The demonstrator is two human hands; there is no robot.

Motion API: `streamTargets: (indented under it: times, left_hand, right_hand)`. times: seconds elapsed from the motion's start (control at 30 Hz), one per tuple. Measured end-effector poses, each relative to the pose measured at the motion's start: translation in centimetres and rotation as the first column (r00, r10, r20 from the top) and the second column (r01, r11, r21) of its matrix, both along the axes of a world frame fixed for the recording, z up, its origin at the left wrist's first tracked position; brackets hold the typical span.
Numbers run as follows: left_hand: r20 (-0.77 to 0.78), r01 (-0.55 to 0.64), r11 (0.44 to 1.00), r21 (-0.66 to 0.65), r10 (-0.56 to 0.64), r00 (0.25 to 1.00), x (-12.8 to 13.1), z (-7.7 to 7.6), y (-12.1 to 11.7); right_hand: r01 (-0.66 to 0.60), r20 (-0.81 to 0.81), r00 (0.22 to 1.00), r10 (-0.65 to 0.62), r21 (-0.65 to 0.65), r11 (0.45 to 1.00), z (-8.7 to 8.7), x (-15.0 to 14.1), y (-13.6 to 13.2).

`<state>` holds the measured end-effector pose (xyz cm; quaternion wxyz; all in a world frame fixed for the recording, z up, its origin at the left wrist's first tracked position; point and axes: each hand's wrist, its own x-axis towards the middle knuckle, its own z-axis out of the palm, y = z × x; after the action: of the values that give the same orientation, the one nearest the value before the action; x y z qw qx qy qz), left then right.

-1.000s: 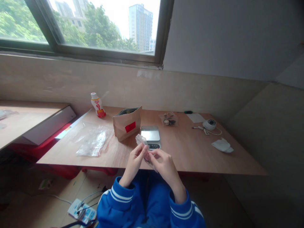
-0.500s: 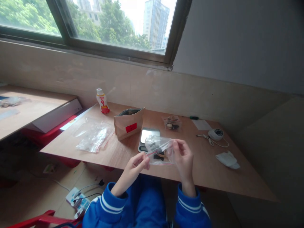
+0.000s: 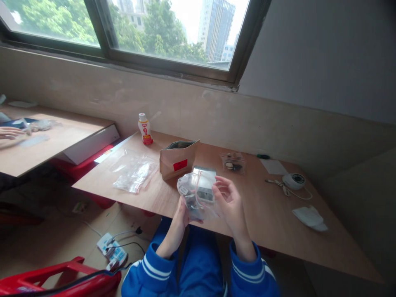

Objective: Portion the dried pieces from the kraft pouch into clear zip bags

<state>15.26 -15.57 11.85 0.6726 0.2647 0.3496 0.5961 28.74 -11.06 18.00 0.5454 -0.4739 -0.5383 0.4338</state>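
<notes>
My left hand [image 3: 179, 220] is closed on the lower left of a clear zip bag [image 3: 190, 196], which has a red seal line and dark pieces inside. At the bag's right edge, the curled thumb and fingers of my right hand [image 3: 229, 202] pinch the thin plastic. The bag hangs over the table's front edge and partly covers a small digital scale [image 3: 206, 172] with a shiny plate. Just behind and left of the scale stands an open brown paper pouch [image 3: 170, 163] with a red label. Its contents are hidden.
Flat clear bags [image 3: 136, 175] lie left, below a drink bottle [image 3: 145, 130]. A filled clear bag [image 3: 233, 164], green-handled screwdriver [image 3: 263, 156], white dome camera [image 3: 293, 181] and crumpled tissue [image 3: 309, 218] lie right. Another person's hand [image 3: 11, 133] rests at the left table.
The zip bag has turned, its seal now running nearly upright. My left hand has shifted under its lower side. The view has swung left, bringing another person's hand into sight.
</notes>
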Motion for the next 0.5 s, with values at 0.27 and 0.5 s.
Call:
streamTargets:
  times: [0.27,0.5]
  left_hand:
    - [-0.201,-0.023,0.999,0.031,0.029,0.979,-3.0,-0.7,0.3]
    - [-0.359,0.009,1.000,0.010,-0.005,0.933,-5.7,-2.5,0.7]
  right_hand:
    - [-0.282,0.335,0.912,0.236,0.096,0.954,0.2,-2.2,-1.1]
    - [-0.383,0.318,0.871,0.375,-0.040,0.923,-1.5,-4.9,-1.0]
